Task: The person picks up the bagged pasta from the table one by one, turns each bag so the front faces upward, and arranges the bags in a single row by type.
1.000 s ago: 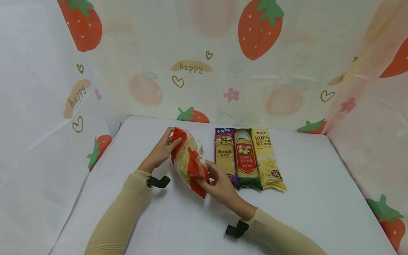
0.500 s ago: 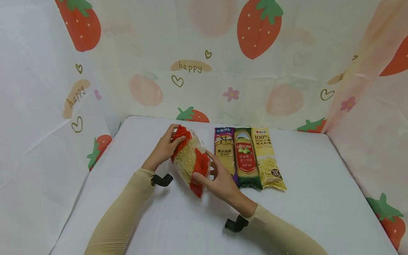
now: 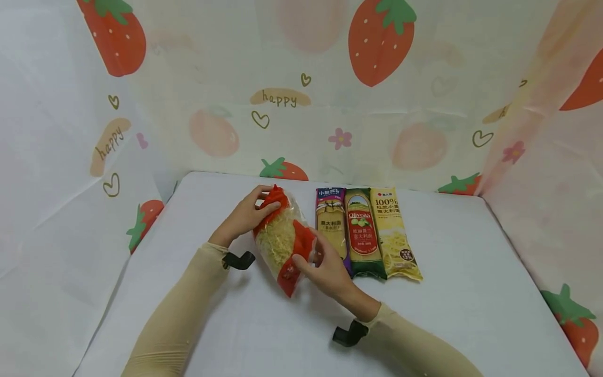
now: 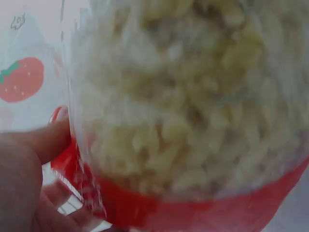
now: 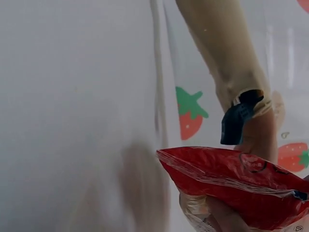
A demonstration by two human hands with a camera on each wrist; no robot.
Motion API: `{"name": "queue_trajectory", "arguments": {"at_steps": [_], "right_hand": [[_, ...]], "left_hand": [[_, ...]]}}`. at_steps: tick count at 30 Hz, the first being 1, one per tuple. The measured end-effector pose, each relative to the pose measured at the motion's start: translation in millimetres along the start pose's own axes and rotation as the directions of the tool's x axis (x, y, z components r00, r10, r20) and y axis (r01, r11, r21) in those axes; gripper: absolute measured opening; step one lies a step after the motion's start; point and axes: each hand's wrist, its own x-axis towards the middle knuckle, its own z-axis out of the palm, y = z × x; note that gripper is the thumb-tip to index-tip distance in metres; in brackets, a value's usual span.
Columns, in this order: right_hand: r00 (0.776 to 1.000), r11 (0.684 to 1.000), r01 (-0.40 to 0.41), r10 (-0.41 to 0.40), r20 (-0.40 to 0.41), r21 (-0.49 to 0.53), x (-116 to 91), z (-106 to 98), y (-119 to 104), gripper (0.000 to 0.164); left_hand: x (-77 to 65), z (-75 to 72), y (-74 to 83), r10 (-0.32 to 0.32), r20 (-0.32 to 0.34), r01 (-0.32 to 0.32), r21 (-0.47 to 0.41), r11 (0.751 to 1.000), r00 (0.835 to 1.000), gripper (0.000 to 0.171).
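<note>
A clear bag of short pasta [image 3: 275,242] with red ends is held tilted above the white table in the head view. My left hand [image 3: 247,212] pinches its upper red end, thumb in front. On the lower right side, my right hand [image 3: 330,268] grips the bag with the thumb across the front; its other fingers are partly hidden behind. Pale, curled pasta pieces fill the bag [image 4: 183,106] in the left wrist view, with my left hand [image 4: 21,179] at its edge. The right wrist view shows the bag's red sealed end [image 5: 227,176].
Right of the bag, three spaghetti packs lie side by side: a purple pack [image 3: 331,225], a green and red pack [image 3: 363,230] and a yellow pack [image 3: 394,235]. A strawberry-print cloth [image 3: 287,131] hangs behind the white table [image 3: 452,314].
The bag has turned between my hands, so more of its pasta-filled face shows. Its lower tip has swung slightly left, and my left hand has shifted a little right. The three packs stay put.
</note>
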Motion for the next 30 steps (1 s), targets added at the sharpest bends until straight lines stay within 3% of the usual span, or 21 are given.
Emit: {"name": "queue_trajectory", "arguments": {"at_steps": [4,11,20,26,30], "right_hand": [[1.0,1.0,0.012,-0.012,-0.014,0.02,-1.3,-0.1,1.9,0.064],[1.0,0.981,-0.021,0.02,0.009,0.195,-2.1,0.9,7.1,0.06],[0.996,0.973,-0.073,0.082,-0.033,0.219,-2.5,0.4,5.8,0.061],[0.993,0.958,-0.061,0.087,-0.081,0.278,-2.1,2.1,4.1,0.058],[0.992,0.951,-0.021,0.058,-0.112,0.309,-1.5,2.8,1.6,0.056]], "left_hand": [[-1.1,-4.7,-3.9,-0.003,0.045,0.005,-0.045,0.999,0.999,0.061],[-11.1,-10.0,-8.3,0.0,0.044,0.007,-0.138,0.99,0.999,0.055],[-21.3,-8.6,-20.8,-0.067,0.003,0.066,-0.155,0.986,0.998,0.063],[-23.3,-0.1,-29.2,-0.087,-0.038,0.079,-0.167,0.983,0.996,0.066],[-24.4,2.2,-32.1,-0.169,-0.024,0.161,-0.19,0.968,0.985,0.08]]}}
